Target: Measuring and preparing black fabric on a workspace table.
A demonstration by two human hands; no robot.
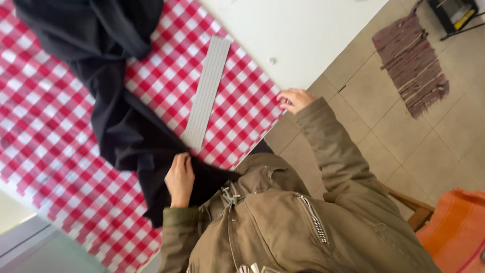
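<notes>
Black cloth (121, 126) soft, crumpled; left hand (180, 178) flat atop.

The crumpled black cloth garment (116, 101) runs off the top edge, and the orange fabric chair seat (454, 230) gets cropped bottom right.

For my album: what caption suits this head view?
Left hand presses black fabric on a checked tablecloth; right hand rests at its edge.
</notes>
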